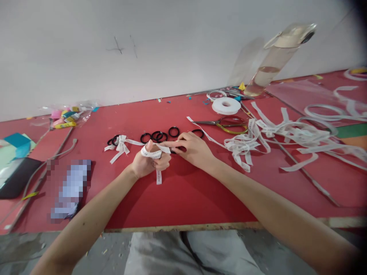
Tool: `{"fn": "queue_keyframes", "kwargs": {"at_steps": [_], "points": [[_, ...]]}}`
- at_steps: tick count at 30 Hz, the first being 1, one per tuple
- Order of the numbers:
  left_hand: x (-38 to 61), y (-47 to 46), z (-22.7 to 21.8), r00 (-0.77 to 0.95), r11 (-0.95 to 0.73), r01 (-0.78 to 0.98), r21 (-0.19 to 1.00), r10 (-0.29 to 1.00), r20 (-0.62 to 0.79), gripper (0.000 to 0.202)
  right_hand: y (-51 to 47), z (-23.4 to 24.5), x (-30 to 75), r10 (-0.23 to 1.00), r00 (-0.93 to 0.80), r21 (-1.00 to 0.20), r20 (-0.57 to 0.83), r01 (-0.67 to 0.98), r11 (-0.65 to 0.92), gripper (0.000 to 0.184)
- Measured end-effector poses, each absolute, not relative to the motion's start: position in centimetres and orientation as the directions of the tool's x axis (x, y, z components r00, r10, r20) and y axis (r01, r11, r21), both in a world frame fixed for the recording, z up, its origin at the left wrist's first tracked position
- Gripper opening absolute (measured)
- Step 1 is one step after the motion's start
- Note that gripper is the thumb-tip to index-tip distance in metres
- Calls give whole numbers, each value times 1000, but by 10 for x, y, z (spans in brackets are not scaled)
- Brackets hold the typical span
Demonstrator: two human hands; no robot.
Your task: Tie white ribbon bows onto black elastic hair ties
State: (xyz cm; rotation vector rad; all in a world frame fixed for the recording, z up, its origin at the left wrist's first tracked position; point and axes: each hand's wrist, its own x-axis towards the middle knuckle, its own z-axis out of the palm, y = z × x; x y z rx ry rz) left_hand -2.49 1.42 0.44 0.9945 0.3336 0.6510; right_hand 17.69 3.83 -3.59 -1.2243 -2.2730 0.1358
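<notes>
White ribbon printed with dark lettering [156,154] is looped round my left hand [151,162], whose fingers are closed on it. One end of this ribbon hangs below the hand. Close against it, my right hand [193,149] has its fingers bent, the index fingertip at the ribbon loop. A bit of black shows under those fingers, but what they pinch is hidden. Several black hair ties [159,136] lie just beyond my hands, with another single hair tie [173,132] nearby. To the left, a white ribbon bow [121,145] lies beside black hair ties [113,140].
Scissors [226,124], a ribbon spool [226,105] and a heap of cut ribbons [246,143] lie to the right. A water bottle [269,63] leans by the wall. At left are a phone [71,187], a cable [54,156] and a dark pouch [18,177] on the red table [183,202].
</notes>
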Motion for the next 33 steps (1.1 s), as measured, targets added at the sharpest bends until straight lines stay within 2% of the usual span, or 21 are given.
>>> {"fn": "queue_keyframes", "kwargs": {"at_steps": [5, 9, 12, 15, 17, 20, 23, 26, 30, 33], "points": [[-22, 14, 4, 759, 357, -313, 880, 651, 6, 75, 32, -35, 172, 798, -423, -353, 430, 735, 579, 24], [-22, 13, 5, 751, 321, -293, 900, 660, 9, 77, 31, -27, 175, 747, -383, -429, 543, 638, 639, 14], [-22, 12, 4, 799, 318, -218, 923, 601, -18, 80, 32, -17, 181, 803, -210, -630, 558, 523, 574, 9], [-21, 10, 2, 849, 337, -170, 926, 527, -36, 80, 34, -9, 185, 912, -106, -860, 395, 307, 408, 11], [-19, 9, 0, 854, 343, -166, 924, 518, -39, 79, 35, -6, 185, 947, -92, -931, 309, 172, 321, 16], [-18, 8, 1, 842, 348, -160, 924, 537, -56, 77, 36, 1, 187, 948, -41, -941, 314, 116, 317, 15], [-19, 8, 1, 836, 351, -160, 923, 545, -62, 78, 37, 13, 193, 906, 62, -899, 419, 167, 404, 8], [-20, 10, 0, 828, 344, -173, 923, 558, -53, 79, 40, 27, 199, 890, 43, -878, 454, 190, 438, 3], [-21, 10, -4, 832, 330, -193, 924, 554, -24, 78, 37, 48, 197, 829, 98, -829, 551, 175, 530, 11], [-19, 7, -4, 833, 314, -190, 930, 553, -17, 77, 20, 64, 185, 810, 22, -803, 586, 143, 578, 14]]}}
